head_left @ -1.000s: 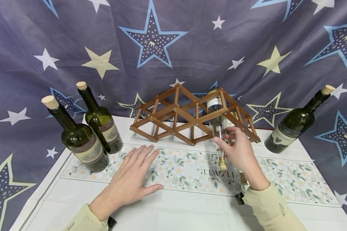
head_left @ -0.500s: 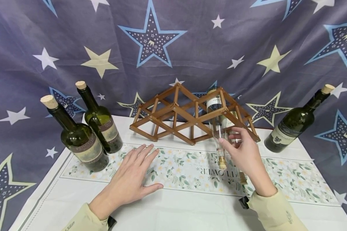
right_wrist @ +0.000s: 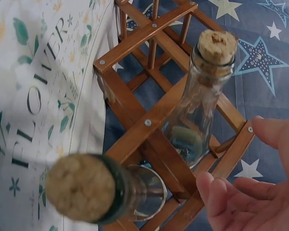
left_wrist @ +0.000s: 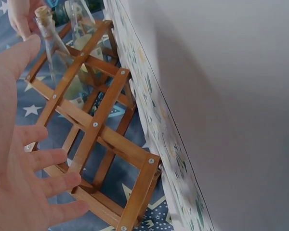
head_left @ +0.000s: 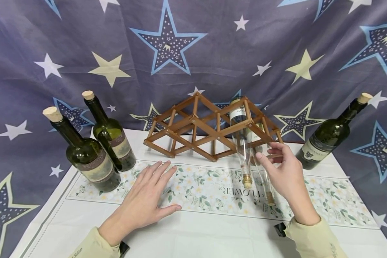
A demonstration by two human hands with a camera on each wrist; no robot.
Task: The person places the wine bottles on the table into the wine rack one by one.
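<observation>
My right hand (head_left: 287, 172), thumb and fingers apart, is just right of two clear glass bottles and holds nothing. One corked bottle (head_left: 244, 157) lies in the right part of a brown wooden lattice rack (head_left: 193, 147), neck toward me. Beside it lies a second clear bottle (head_left: 265, 181), lower down, partly hidden by the rack. In the right wrist view, the fingers (right_wrist: 245, 192) are near the rack's edge, apart from both bottle necks. My left hand (head_left: 149, 195) is spread palm down over the floral runner, fingers straight, holding nothing.
Two green corked wine bottles, the nearer one (head_left: 96, 166) and the farther one (head_left: 116, 141), stand at the left. Another green bottle (head_left: 327, 138) stands at the right. A floral runner (head_left: 200, 186) crosses the white table; a star-patterned curtain (head_left: 213, 53) hangs behind.
My right hand has moved right, away from the first clear bottle, baring more of the second bottle's neck. Both bottles stay in the rack, and my left hand keeps its place.
</observation>
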